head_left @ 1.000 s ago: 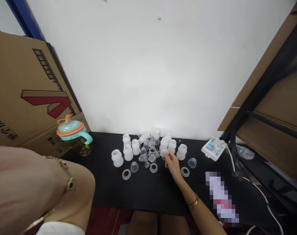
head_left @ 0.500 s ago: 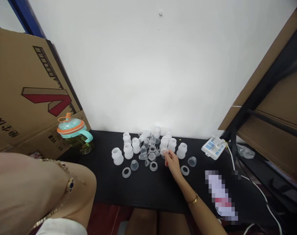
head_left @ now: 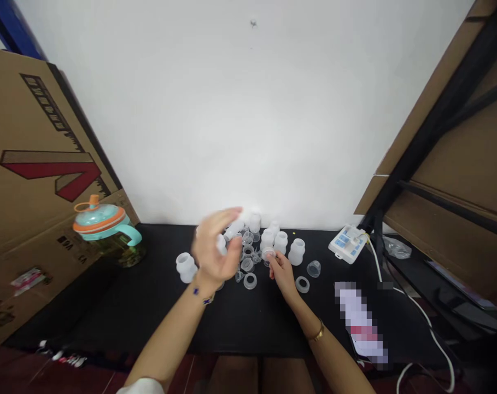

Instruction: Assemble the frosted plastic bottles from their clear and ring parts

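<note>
My right hand (head_left: 284,278) pinches a clear round cap (head_left: 268,253) at its edge, close to the small white bottles (head_left: 280,242). My left hand (head_left: 216,249) hangs over the left part of the group, slightly blurred, thumb apart from the fingers and nothing in it. It hides several bottles behind it. One white bottle (head_left: 186,267) stands upright to its left, another (head_left: 296,252) to the right of the group. Between the hands lie translucent rings and clear dome covers. A loose ring (head_left: 250,281) lies in front, another ring (head_left: 302,284) and a clear dome (head_left: 314,268) at the right.
A large jug with a turquoise lid (head_left: 104,219) stands left on the black table (head_left: 235,328), by a cardboard box (head_left: 35,120). To the right are a white case (head_left: 348,243), a blurred-out phone-like object (head_left: 361,323) and a white cable (head_left: 428,317). A white wall rises behind.
My left arm has swung from close to the camera at lower left to over the bottles. My right hand keeps its pinch on the cap. The whole view has shifted slightly.
</note>
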### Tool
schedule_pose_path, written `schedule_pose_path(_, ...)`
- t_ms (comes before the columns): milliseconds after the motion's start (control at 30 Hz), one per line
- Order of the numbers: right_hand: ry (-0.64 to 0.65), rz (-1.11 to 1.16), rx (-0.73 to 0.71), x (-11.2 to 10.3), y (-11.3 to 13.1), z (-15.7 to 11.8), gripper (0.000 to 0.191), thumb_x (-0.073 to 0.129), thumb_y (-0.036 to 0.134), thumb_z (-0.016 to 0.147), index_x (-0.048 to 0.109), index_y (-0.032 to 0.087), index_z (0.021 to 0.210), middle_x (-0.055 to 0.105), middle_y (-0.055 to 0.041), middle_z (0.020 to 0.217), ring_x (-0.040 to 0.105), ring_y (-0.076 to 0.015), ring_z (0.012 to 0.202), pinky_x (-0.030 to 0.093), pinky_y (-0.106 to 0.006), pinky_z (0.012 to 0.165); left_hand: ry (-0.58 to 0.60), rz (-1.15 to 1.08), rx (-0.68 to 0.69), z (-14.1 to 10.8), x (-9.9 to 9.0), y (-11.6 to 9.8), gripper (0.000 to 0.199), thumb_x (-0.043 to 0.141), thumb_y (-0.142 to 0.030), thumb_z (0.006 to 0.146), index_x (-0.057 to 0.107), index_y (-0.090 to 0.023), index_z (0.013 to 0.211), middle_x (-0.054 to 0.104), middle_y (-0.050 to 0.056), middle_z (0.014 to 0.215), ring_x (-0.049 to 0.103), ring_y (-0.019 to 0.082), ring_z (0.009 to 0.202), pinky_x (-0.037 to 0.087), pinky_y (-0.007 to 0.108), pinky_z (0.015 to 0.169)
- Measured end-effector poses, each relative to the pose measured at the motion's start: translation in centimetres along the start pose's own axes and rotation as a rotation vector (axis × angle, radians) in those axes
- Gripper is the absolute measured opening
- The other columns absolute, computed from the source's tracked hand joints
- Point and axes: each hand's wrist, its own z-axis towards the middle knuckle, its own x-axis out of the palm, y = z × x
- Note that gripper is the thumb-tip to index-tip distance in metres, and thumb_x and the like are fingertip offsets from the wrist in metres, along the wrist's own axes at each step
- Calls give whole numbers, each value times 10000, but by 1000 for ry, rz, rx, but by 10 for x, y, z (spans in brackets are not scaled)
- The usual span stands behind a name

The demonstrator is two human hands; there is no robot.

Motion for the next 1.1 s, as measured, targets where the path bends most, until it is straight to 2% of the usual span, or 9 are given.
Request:
schedule_pose_path(67,-1,1,5,-1,0,1,391,572,572,850,620,186,881,433,86,470,412,-111,392,326,-219,411,215,-63,-67,-16,28,3,365,525,-394,976,597,-214,1285,677,101,1210,668,233,1046,560,368,884)
schedule_pose_path(100,-2,3,8,-1,0,2,399,568,579,849,621,186,885,435,86,471,414,-112,391,329,-221,410,357,-84,-146,-26,43,6,379,530,-398,970,585,-214,1296,677,98,1211,676,211,993,561,337,854)
schedule_pose_path(167,-14,13,7,-2,0,3,410,555,588,855,622,186,893,441,83,478,413,-110,391,328,-222,409,546,-86,-279,-48,67,13,426,563,-428,940,573,-221,1312,667,99,1242,679,187,879,555,313,789)
schedule_pose_path(233,-26,23,2,-3,-2,4,405,546,579,860,623,184,896,439,83,480,408,-106,391,323,-219,406,639,-99,-343,-68,83,20,446,573,-445,925,580,-211,1305,681,100,1210,677,187,833,545,306,756)
schedule_pose_path(333,-43,51,14,-2,-5,6,353,549,528,855,618,183,886,432,86,479,398,-101,383,307,-210,384,726,-122,-416,-87,91,28,392,494,-427,961,602,-202,1263,726,63,945,674,186,737,516,287,692)
schedule_pose_path(500,-22,35,9,2,-7,5,282,568,465,850,619,188,830,441,83,480,401,-93,374,301,-196,366,715,-128,-504,-99,90,33,264,472,-399,945,625,-205,1038,715,37,819,679,201,720,492,289,680)
schedule_pose_path(667,-6,-24,16,6,-7,4,311,589,497,862,643,195,817,467,80,480,430,-92,382,318,-189,371,705,-122,-535,-105,87,40,264,491,-465,916,596,-230,858,698,-1,738,668,193,666,472,272,644)
schedule_pose_path(900,9,-46,2,6,-10,3,276,613,451,849,675,189,907,493,79,489,426,-92,385,328,-189,379,662,-62,-531,-106,82,38,229,513,-453,892,582,-238,855,694,-10,709,681,199,666,451,256,623)
schedule_pose_path(1100,14,-52,-36,4,-6,1,253,576,426,851,656,186,840,512,64,529,432,-100,412,316,-202,389,715,-8,-498,-104,82,30,255,453,-421,937,604,-226,871,618,-13,632,615,177,594,384,249,596)
